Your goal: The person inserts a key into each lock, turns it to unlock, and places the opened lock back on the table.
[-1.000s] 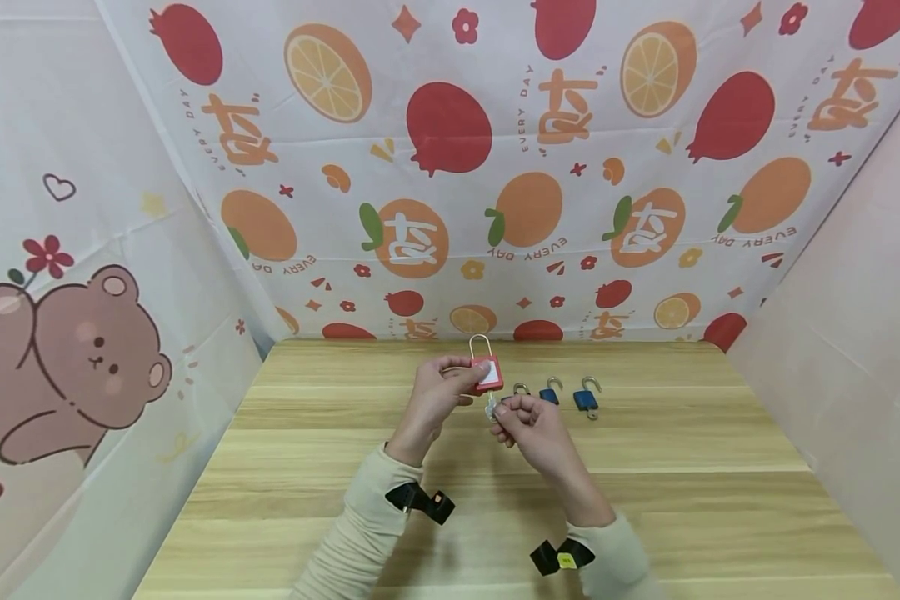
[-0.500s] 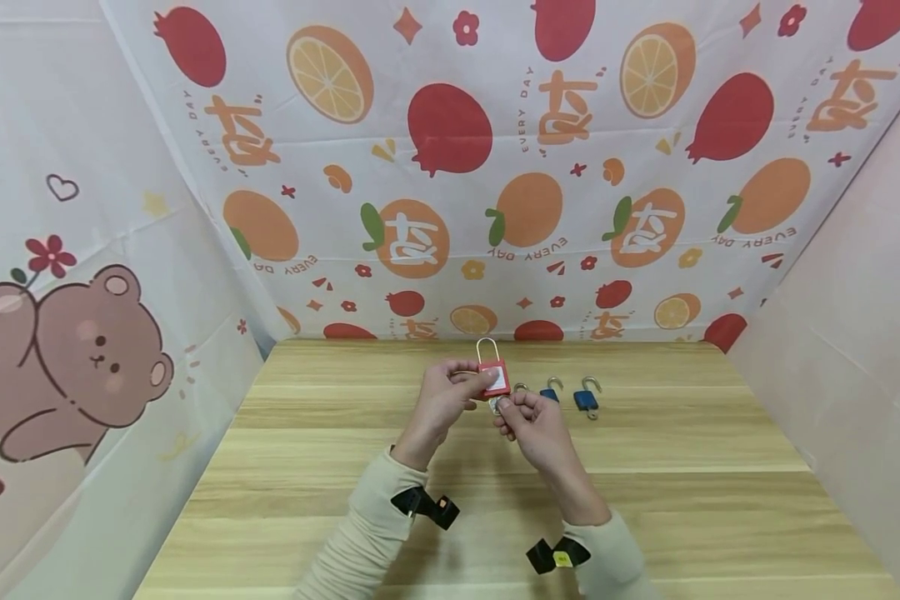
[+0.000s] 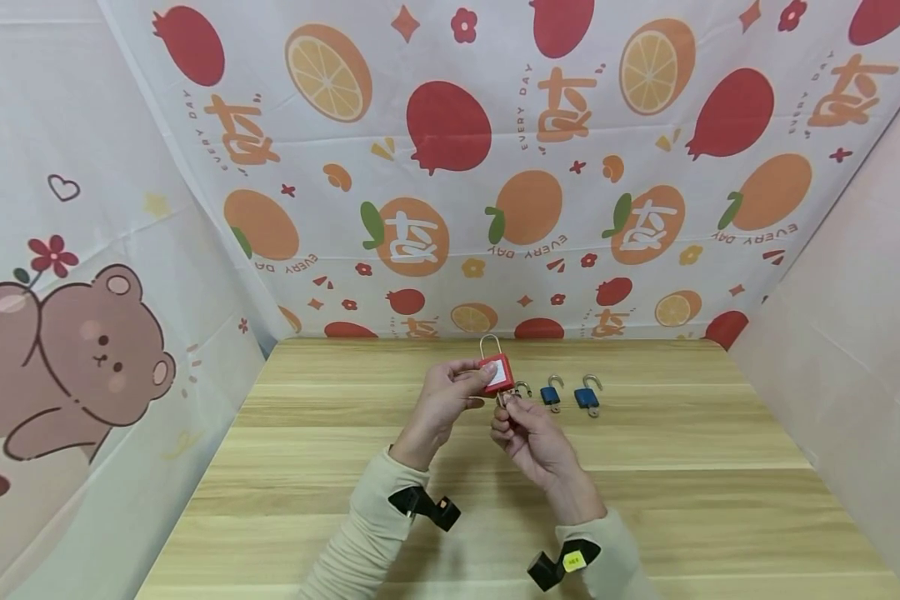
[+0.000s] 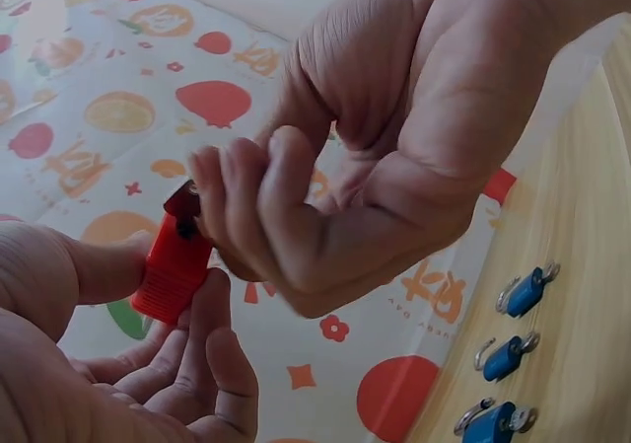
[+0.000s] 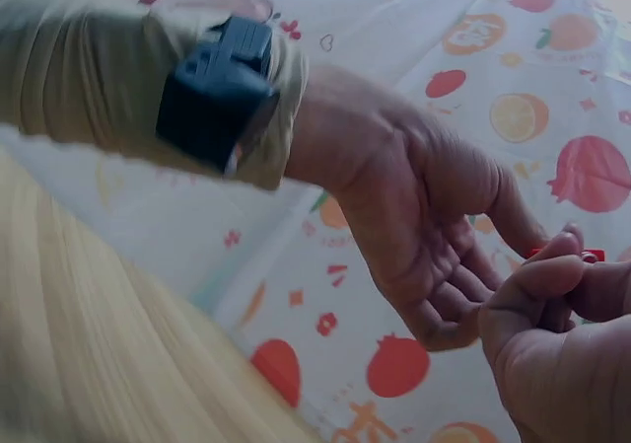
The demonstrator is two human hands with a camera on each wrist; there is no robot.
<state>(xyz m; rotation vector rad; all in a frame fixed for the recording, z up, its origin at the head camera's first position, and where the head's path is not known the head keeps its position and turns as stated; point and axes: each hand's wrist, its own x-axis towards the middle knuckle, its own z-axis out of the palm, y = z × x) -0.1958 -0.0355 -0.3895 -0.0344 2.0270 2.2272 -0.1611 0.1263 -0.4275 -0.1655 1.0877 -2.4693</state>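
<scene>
From the head view, the left hand [image 3: 444, 398] pinches a red padlock [image 3: 497, 374] above the table [image 3: 307, 467]; the right hand [image 3: 528, 429] pinches at its underside. In the left wrist view, right fingers [image 4: 237, 201] close against the padlock's bottom. The right wrist view shows only a red sliver between fingertips.

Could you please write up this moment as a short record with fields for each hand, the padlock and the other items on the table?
left hand: left hand holds the red padlock by its body, above the wooden table
right hand: right hand pinches something at the padlock's underside; a key cannot be made out
padlock: shackle upright, white label facing the camera
other items: three small blue padlocks in a row on the table, shackles open
backdrop: fruit-print cloth
</scene>
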